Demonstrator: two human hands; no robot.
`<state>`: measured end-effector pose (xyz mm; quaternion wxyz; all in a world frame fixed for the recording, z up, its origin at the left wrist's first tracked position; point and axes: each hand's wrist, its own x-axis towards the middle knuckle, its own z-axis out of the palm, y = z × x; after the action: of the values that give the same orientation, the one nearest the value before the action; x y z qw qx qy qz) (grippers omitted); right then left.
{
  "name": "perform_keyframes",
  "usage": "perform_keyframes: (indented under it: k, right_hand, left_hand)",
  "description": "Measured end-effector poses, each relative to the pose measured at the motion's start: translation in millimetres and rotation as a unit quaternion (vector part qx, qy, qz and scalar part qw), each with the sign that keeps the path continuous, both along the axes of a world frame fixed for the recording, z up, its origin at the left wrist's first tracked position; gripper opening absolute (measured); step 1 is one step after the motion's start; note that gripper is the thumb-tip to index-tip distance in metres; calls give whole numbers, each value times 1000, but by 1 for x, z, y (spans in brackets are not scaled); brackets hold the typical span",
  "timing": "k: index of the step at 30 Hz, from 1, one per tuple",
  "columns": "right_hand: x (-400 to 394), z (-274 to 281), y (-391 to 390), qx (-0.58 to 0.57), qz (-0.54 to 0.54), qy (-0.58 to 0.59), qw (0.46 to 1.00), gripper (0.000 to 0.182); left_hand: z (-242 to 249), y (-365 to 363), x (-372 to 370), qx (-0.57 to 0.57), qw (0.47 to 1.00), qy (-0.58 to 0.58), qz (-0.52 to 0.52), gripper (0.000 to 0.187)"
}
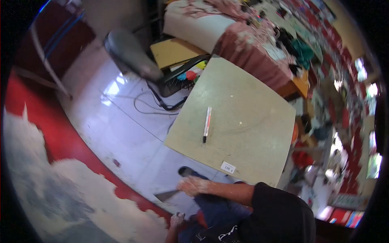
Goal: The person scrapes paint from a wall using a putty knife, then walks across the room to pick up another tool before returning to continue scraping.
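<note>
My right hand (193, 186), dusted with white powder, reaches out from a black sleeve, its fingers closed. From its fingertips juts a flat grey blade like a putty knife (166, 196); its handle is hidden in the hand. Lower down, close to my body, my left hand (177, 220) is also whitened, with its fingers curled in; whatever they may hold is hidden. Past both hands lies a wall (81, 194) with a large bare whitish-grey patch edged by red paint. A marker pen (207, 124) rests on a table (259, 101) beyond my right arm.
A dark-backed chair (131, 56) stands behind the table, with a cable (139, 106) on the tiled floor (117, 133). Farther off, cloths (263, 52) cover a bed-like surface. A white label (228, 167) sits at the table's near edge.
</note>
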<state>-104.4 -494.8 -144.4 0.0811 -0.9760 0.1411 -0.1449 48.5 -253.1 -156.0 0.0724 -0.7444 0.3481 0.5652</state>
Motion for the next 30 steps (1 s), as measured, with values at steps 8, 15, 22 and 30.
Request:
perform_keyframes:
  k: [8, 15, 22, 30]
  right_hand:
    - [-39, 205, 1, 508, -9, 160, 846, 26]
    - [1, 267, -57, 439, -236, 186, 847, 38]
    - [106, 294, -77, 464, -476, 37, 746, 39]
    - [225, 287, -60, 542, -303, -69, 781, 58]
  left_hand:
    - [124, -72, 138, 47, 959, 28, 277, 70]
    - [236, -241, 52, -9, 730, 465, 502, 86]
    - [277, -335, 166, -47, 684, 599, 413, 97]
    - [279, -334, 226, -20, 792, 524, 312, 47]
